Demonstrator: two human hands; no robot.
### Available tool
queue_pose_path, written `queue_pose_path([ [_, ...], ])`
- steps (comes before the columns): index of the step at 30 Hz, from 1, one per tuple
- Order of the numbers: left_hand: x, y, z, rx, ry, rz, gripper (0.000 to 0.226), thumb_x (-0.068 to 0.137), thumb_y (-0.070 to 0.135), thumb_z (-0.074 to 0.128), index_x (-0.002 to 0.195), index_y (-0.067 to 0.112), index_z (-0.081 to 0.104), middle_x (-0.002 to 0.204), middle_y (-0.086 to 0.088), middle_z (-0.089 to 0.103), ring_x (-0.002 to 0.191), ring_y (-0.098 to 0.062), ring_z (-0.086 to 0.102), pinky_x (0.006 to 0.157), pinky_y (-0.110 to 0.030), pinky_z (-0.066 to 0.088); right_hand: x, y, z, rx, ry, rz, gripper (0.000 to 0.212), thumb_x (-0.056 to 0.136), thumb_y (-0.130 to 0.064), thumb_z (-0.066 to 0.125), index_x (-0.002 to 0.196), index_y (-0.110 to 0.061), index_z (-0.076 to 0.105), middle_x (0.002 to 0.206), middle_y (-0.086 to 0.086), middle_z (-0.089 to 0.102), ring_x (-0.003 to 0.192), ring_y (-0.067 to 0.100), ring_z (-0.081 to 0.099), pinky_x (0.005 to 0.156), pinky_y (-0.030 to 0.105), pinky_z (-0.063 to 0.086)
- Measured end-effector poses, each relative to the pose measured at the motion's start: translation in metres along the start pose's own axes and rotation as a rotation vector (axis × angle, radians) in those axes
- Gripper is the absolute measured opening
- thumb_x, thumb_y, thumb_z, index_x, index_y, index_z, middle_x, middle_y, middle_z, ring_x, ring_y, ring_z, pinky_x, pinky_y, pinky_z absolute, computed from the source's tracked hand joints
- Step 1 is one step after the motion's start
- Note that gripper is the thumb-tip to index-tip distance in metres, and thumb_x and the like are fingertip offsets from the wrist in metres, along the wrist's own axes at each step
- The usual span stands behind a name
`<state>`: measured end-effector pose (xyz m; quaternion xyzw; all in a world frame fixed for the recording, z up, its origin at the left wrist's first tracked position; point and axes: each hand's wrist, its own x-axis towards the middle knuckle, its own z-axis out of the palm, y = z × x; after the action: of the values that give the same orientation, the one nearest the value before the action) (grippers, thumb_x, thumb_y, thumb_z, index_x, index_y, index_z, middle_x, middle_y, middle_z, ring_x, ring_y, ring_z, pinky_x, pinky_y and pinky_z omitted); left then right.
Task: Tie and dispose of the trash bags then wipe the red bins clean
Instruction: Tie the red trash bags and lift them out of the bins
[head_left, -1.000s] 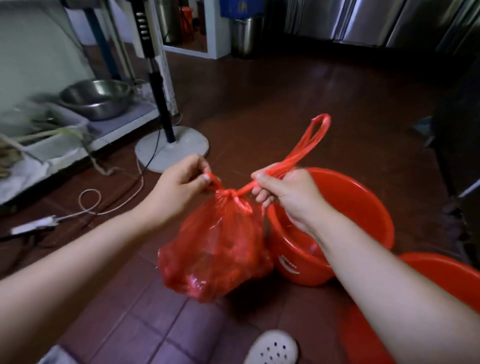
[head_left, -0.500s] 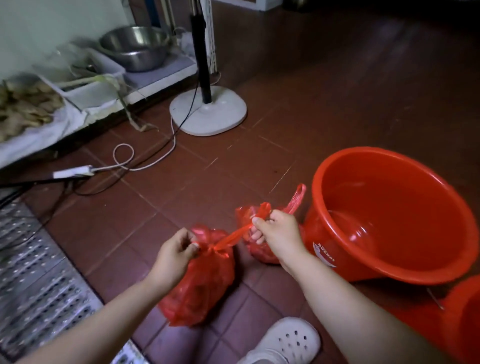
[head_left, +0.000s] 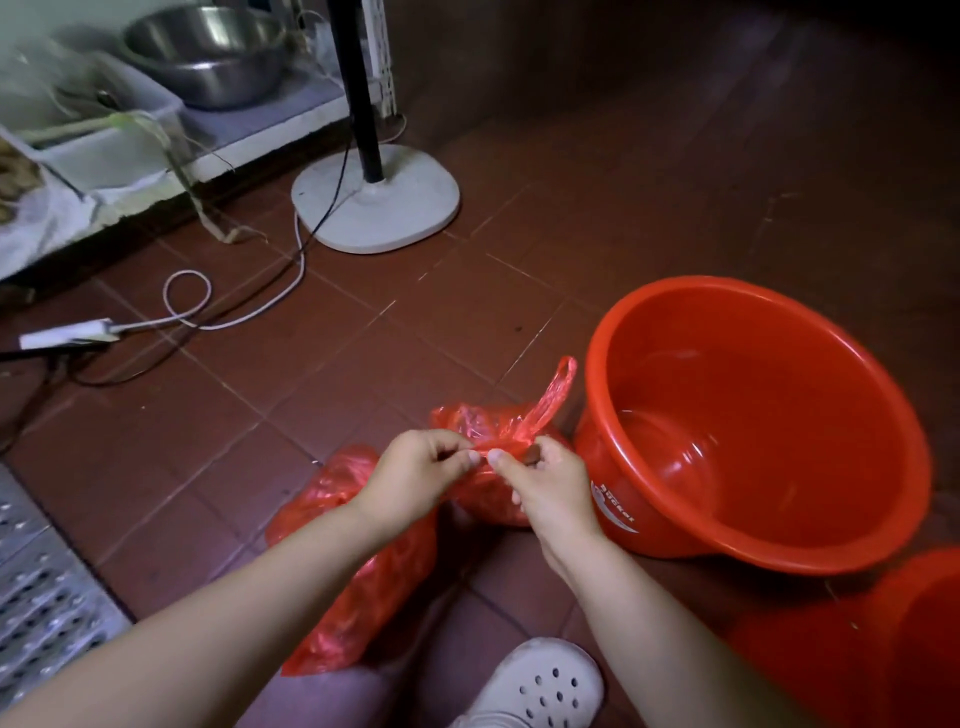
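Two red trash bags lie on the tiled floor. The tied bag (head_left: 363, 597) rests under my left forearm. Beyond it, the second bag (head_left: 483, 431) sits against an empty red bin (head_left: 753, 415), one handle loop sticking up. My left hand (head_left: 415, 475) and my right hand (head_left: 545, 483) both pinch the plastic at this second bag's top, fingertips almost touching. The edge of another red bin (head_left: 914, 623) shows at the lower right.
A white fan base (head_left: 379, 202) with a black pole stands behind. Cables and a white power strip (head_left: 67, 332) trail on the floor at left. A metal grate (head_left: 36, 597) lies lower left. A low shelf holds a steel bowl (head_left: 208, 52). My white clog (head_left: 540, 686) is below.
The tied bag has been lowered to the floor and released. Both hands have moved onto the second bag beside the bin and now pinch its top.
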<state>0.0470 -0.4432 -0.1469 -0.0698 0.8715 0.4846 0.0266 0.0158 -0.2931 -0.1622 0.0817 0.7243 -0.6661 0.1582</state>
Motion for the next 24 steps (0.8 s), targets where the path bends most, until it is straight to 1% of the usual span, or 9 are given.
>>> queue_pose_path([
  [2,0.004,-0.001,-0.001,-0.083,0.061,-0.077,0.027,0.088,0.013,0.063,0.063,0.024,0.06,0.058,0.003,0.061,0.052,0.0,0.049,0.057,-0.022,0.04,0.005,0.009,-0.004,-0.016,0.018,0.008,0.022,0.077,-0.009,0.074,0.071,-0.008,0.054,0.056,0.006,0.049,0.04,0.005,0.041,0.043,0.018,0.034],
  [5,0.014,0.003,-0.002,-0.307,0.147,-0.221,0.026,0.092,0.012,0.056,0.066,0.011,0.053,0.057,-0.011,0.056,0.045,-0.011,0.045,0.046,-0.02,0.038,0.019,0.02,-0.006,-0.093,0.06,-0.008,0.024,0.076,-0.01,0.076,0.067,-0.019,0.056,0.063,-0.002,0.058,0.051,0.007,0.051,0.054,0.023,0.043],
  [8,0.026,0.01,0.0,-0.427,0.156,-0.295,0.029,0.092,0.013,0.055,0.064,0.014,0.047,0.043,0.005,0.048,0.035,-0.007,0.037,0.036,-0.016,0.029,0.042,0.03,-0.005,-0.326,0.128,-0.03,0.028,0.074,-0.017,0.076,0.095,-0.031,0.065,0.113,-0.004,0.052,0.087,0.017,0.062,0.089,0.03,0.049],
  [12,0.04,0.019,0.002,-0.571,0.136,-0.313,0.028,0.091,0.008,0.053,0.064,0.013,0.047,0.037,0.006,0.044,0.03,-0.007,0.035,0.034,-0.012,0.025,0.08,0.034,0.004,-0.379,0.127,0.052,0.056,0.082,-0.016,0.069,0.134,-0.027,0.05,0.153,0.005,0.018,0.132,0.019,0.038,0.111,0.029,0.028],
  [14,0.046,0.019,-0.002,-0.574,0.162,-0.332,0.032,0.088,0.006,0.052,0.058,0.015,0.044,0.04,0.001,0.04,0.035,-0.012,0.033,0.037,-0.016,0.023,0.095,0.032,0.008,-0.314,0.177,0.047,0.055,0.083,-0.01,0.067,0.134,-0.02,0.049,0.148,0.007,0.03,0.129,0.022,0.042,0.11,0.037,0.033],
  [16,0.049,0.018,-0.009,-0.569,0.192,-0.344,0.032,0.083,0.005,0.051,0.055,0.015,0.041,0.045,-0.003,0.035,0.041,-0.015,0.03,0.04,-0.022,0.022,0.102,0.024,0.013,-0.203,0.245,0.014,0.036,0.082,-0.002,0.065,0.115,-0.015,0.059,0.112,0.007,0.056,0.099,0.025,0.058,0.093,0.038,0.047],
  [18,0.048,0.018,-0.02,-0.535,0.21,-0.342,0.025,0.075,0.011,0.052,0.052,0.015,0.042,0.045,-0.004,0.036,0.043,-0.016,0.033,0.041,-0.023,0.025,0.101,0.013,0.019,-0.174,0.286,-0.017,0.024,0.079,0.002,0.067,0.089,-0.018,0.056,0.084,0.008,0.059,0.076,0.025,0.058,0.074,0.033,0.048],
  [21,0.044,0.02,-0.035,-0.498,0.229,-0.347,0.014,0.068,0.015,0.052,0.057,0.007,0.049,0.043,-0.003,0.041,0.043,-0.017,0.039,0.043,-0.024,0.03,0.086,0.001,0.028,-0.136,0.297,-0.016,0.03,0.076,-0.001,0.072,0.083,-0.016,0.047,0.081,0.014,0.06,0.074,0.025,0.057,0.072,0.035,0.046],
  [24,0.038,0.024,-0.046,-0.494,0.254,-0.366,0.015,0.078,0.004,0.052,0.063,0.002,0.05,0.043,-0.001,0.043,0.044,-0.015,0.04,0.042,-0.02,0.033,0.064,-0.014,0.028,-0.133,0.276,-0.004,0.03,0.076,-0.005,0.074,0.089,-0.018,0.051,0.084,0.005,0.063,0.08,0.02,0.06,0.078,0.03,0.047],
])
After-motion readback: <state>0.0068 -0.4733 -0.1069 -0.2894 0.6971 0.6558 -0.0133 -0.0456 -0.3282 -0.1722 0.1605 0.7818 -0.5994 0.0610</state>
